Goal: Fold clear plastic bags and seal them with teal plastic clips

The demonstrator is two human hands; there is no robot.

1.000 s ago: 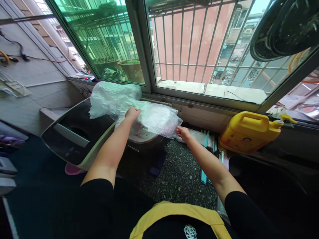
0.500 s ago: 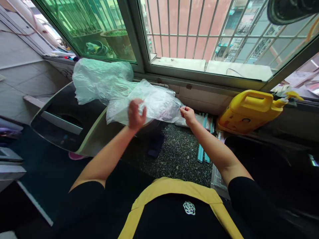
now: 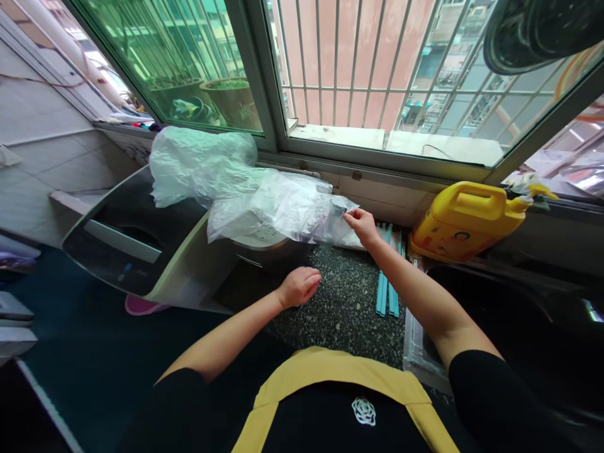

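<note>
My right hand [image 3: 361, 226] is closed in a pinch at the right end of a crumpled clear plastic bag [image 3: 292, 201]. The bag lies spread over a rounded appliance [image 3: 259, 242] and reaches left toward the window. Lower down, my left hand [image 3: 299, 286] is above the speckled dark countertop [image 3: 340, 283], apart from the bag. Its fingers are curled together, and what they hold, if anything, is hidden. A little dark blue shows just under this hand.
Light-blue strips [image 3: 384, 286] lie right of my hands, with a yellow jug [image 3: 460, 220] behind them. A dark-topped bin-like appliance [image 3: 127, 233] stands left. The window frame [image 3: 377, 160] runs along the back. Pink plastic [image 3: 144, 305] shows below left.
My left hand has come down from the bag toward me, over the spot where a dark blue item lay. My right hand stays at the bag's end. The view has shifted slightly.
</note>
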